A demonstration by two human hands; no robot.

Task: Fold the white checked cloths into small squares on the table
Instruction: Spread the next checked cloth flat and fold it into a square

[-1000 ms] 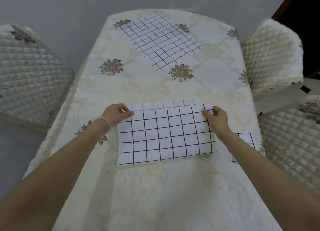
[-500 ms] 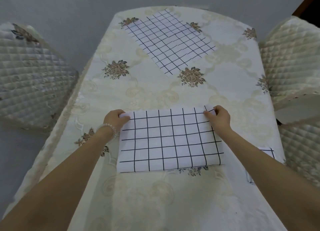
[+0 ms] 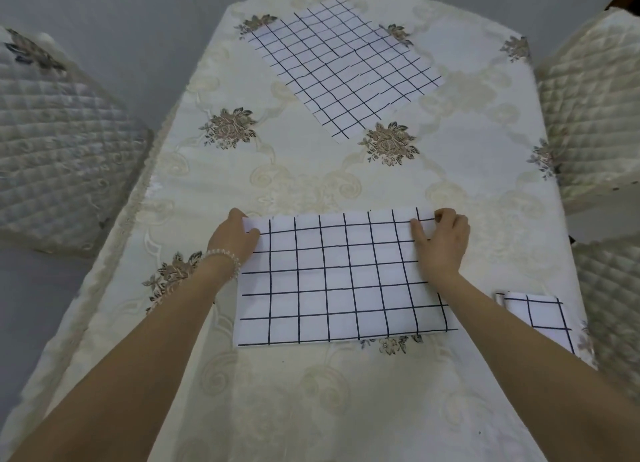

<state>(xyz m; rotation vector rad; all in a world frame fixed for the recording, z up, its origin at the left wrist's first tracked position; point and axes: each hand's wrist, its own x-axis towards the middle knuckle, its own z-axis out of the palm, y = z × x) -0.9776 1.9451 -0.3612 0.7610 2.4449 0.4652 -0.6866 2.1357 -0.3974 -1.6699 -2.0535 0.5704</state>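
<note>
A white cloth with black checks (image 3: 343,281) lies folded in half as a wide rectangle in front of me on the table (image 3: 304,184). My left hand (image 3: 233,238) pinches its far left corner. At its far right corner my right hand (image 3: 441,239) grips the edge, thumb on top. A second checked cloth (image 3: 343,70) lies spread flat and turned at an angle at the table's far end. A small folded checked square (image 3: 540,316) rests near the right edge, partly behind my right forearm.
The table wears a cream cloth embroidered with brown flowers. Quilted chair backs stand at the left (image 3: 62,149) and at the right (image 3: 595,115). Grey floor shows beyond the left edge.
Both hands carried the cloth's upper layer forward until the far edges lined up, hiding the strip of lower layer. The camera view tilted slightly.
</note>
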